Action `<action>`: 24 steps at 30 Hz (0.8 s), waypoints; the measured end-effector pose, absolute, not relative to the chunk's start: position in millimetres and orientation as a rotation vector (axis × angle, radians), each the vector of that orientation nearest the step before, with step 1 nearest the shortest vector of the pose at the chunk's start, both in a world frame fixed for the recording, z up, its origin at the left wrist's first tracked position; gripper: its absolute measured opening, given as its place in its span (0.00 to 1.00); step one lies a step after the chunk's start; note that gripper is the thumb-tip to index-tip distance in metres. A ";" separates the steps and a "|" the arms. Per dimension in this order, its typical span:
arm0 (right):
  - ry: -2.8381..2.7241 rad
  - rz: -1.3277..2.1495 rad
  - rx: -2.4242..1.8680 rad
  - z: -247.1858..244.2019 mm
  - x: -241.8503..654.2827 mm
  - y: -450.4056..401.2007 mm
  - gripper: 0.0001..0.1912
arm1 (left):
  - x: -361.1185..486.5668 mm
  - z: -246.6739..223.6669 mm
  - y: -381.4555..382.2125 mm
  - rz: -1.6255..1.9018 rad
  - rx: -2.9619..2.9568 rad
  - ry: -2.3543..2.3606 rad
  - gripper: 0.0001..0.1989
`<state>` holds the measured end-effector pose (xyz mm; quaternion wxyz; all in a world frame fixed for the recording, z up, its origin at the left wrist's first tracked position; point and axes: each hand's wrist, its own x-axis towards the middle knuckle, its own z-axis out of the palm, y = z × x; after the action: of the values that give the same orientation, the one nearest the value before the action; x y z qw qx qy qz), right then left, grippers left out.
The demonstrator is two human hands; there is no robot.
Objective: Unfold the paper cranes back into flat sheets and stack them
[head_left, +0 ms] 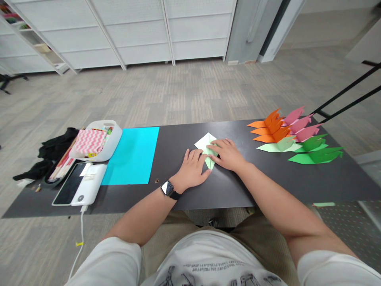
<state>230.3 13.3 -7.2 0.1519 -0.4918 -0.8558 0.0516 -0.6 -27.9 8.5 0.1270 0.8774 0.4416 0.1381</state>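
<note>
A partly folded piece of pale green and white paper (205,142) lies on the dark table, its white corner pointing away from me and a green tip toward me. My left hand (193,169) rests flat at its left edge, fingers spread, the thumb by the near tip. From the right, my right hand (226,154) lies over the paper's right side with fingers apart, pressing on it. The hands cover part of the folds. A black watch (167,188) is on my left wrist.
Folded paper figures in orange (274,129), pink (300,125) and green (317,155) stand at the table's right. Left are a blue sheet (133,155), a white basket (114,145), a phone (70,186), a white power bank (92,184) with a cable and black cloth (56,147).
</note>
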 end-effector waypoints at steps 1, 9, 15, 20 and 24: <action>-2.455 0.148 -1.413 -7.5 230.4 13.5 0.22 | -0.8 8.1 -27.6 0.403 2.555 1.284 0.26; -2.469 0.158 -1.418 -7.0 230.6 13.9 0.22 | -1.6 6.3 -25.6 0.411 2.551 1.291 0.22; -2.467 0.167 -1.425 -6.1 230.0 13.1 0.22 | -0.2 11.1 -29.3 0.388 2.525 1.285 0.27; -2.463 0.171 -1.424 -6.2 229.8 13.4 0.22 | -3.1 10.6 -24.7 0.445 2.516 1.270 0.24; -2.459 0.173 -1.415 -5.0 229.7 13.7 0.22 | -9.1 12.9 -13.7 0.549 2.511 1.214 0.15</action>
<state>229.7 13.7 -5.0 0.1493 -0.4923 -0.8554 0.0601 -9.1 -13.7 12.9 0.1488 0.8736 0.4222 0.1910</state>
